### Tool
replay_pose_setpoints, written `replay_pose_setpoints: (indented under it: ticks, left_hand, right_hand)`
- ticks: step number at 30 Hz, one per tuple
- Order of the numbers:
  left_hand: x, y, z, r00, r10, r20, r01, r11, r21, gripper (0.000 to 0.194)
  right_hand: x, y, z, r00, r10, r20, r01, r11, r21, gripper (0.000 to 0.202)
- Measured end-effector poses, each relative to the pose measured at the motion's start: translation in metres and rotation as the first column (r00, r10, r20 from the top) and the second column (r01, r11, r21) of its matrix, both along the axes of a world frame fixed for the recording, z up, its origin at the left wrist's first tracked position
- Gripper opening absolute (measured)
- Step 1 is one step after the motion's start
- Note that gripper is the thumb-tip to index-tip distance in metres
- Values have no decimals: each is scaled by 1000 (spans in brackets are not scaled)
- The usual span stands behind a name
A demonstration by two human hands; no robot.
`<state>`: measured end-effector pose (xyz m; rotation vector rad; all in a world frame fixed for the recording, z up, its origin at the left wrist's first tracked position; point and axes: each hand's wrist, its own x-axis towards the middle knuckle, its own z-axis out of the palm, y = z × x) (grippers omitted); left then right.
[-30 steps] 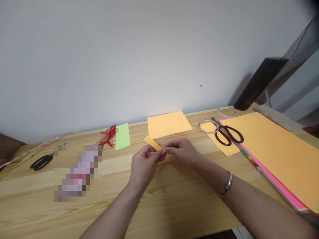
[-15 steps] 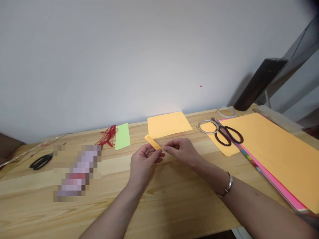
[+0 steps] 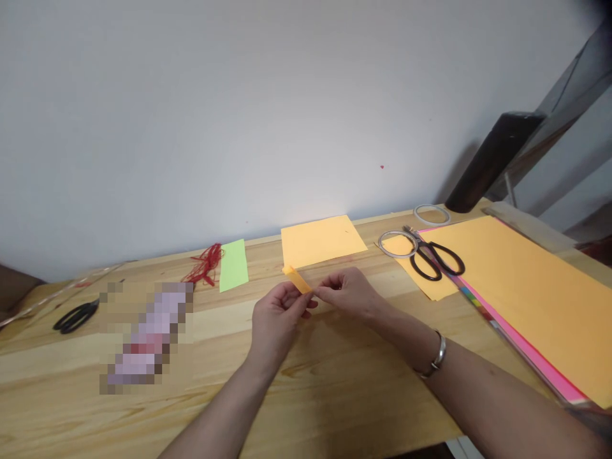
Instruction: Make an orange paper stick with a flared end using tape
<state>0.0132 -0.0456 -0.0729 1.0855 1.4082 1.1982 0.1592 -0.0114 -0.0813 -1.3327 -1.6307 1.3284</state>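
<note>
A small folded strip of orange paper (image 3: 299,280) is pinched between the thumb and fingers of my left hand (image 3: 280,314). My right hand (image 3: 352,293) closes thumb and forefinger on the strip's near end, close to my left thumb. The strip's upper end sticks out, tilted up and to the left. Behind the hands, flat on the table, lies an orange paper sheet (image 3: 322,241). My fingertips hide the lower end of the strip.
Black-handled scissors (image 3: 437,258) and a tape roll (image 3: 398,244) lie right, beside a stack of orange sheets (image 3: 535,280). Another tape roll (image 3: 431,215) and a black cylinder (image 3: 495,162) are behind. Left are green paper (image 3: 234,264), red strings (image 3: 205,263), black scissors (image 3: 76,317) and a blurred-out item (image 3: 153,335).
My right fingertips have moved slightly left and down onto the end of the strip. The strip is turned a little and looks shorter. The view has shifted slightly.
</note>
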Motion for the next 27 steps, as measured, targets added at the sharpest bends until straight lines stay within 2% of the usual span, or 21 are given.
replay_pose_setpoints:
  ticks: [5,10,18,27]
  left_hand:
    - [-2,1,-1,999,-28,36,28,999,-17,23]
    - [-3,2,-2,994,-52,93,56,998,-42,19]
    - [-3,2,-2,994,-41,105,49,996,-72,20]
    - [-3,2,-6,987,-29,159,45,994,-95,23]
  right_hand:
    - [5,1,3,996,66,-68,-70,996,-59,29]
    - [7,1,5,994,72,-79,-80,993,-92,27]
    - [5,1,3,995,92,-48,-93,995,-18,27]
    - [0,-2,2,999,39,17,-39,999,38,19]
